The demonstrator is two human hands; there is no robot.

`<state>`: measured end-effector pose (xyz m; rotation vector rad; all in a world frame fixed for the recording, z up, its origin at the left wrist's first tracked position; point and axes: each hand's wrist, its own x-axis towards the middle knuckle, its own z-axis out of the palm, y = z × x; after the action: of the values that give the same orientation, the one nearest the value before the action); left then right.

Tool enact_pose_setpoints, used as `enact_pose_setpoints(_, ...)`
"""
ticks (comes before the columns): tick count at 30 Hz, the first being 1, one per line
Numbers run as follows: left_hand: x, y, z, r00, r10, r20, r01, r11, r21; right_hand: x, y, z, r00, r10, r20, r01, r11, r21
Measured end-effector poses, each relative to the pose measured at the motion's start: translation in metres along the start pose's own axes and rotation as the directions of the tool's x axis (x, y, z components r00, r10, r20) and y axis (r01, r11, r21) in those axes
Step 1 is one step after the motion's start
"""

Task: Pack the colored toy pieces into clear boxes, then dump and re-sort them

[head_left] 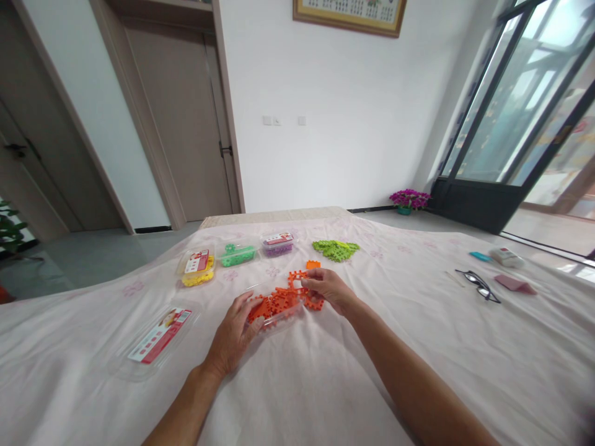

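Observation:
A clear plastic container full of orange interlocking pieces lies tilted toward me on the cloth. My left hand grips its left end, thumb along the near side and fingers over the far rim. At the right end, my right hand pinches an orange notched piece between thumb and fingers. Other orange pieces, among them a flat orange one, lie on the cloth beside and under that hand. To the left rests a clear lid with a printed label.
Behind stand clear boxes of yellow pieces, green pieces and purple pieces. A lime-green pile lies loose on the cloth. Far right are eyeglasses, a pink folded item, a blue object and a white pack.

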<state>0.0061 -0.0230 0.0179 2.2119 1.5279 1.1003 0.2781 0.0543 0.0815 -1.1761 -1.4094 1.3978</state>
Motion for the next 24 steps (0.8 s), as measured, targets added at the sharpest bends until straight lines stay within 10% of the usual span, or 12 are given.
enact_pose_setpoints(5,0.001,0.004,-0.001,1.000,-0.001,-0.015,0.001,1.000,0.001,0.000,0.008,0.007,0.977,-0.173,-0.127,0.127,0.943,-0.307)
enact_pose_setpoints(10,0.001,0.004,-0.001,1.000,0.001,-0.005,-0.001,1.000,-0.004,-0.008,0.006,0.010,0.824,-0.535,0.186,0.513,0.567,-0.644)
enact_pose_setpoints(16,0.001,0.002,-0.001,1.000,0.009,-0.014,-0.009,1.000,-0.010,-0.021,0.002,0.021,0.778,-0.501,0.380,0.581,0.340,-0.740)
enact_pose_setpoints(24,0.001,0.002,0.000,0.999,0.036,-0.021,-0.036,0.999,-0.025,-0.023,0.005,0.023,0.719,-0.578,0.386,0.610,0.258,-0.749)
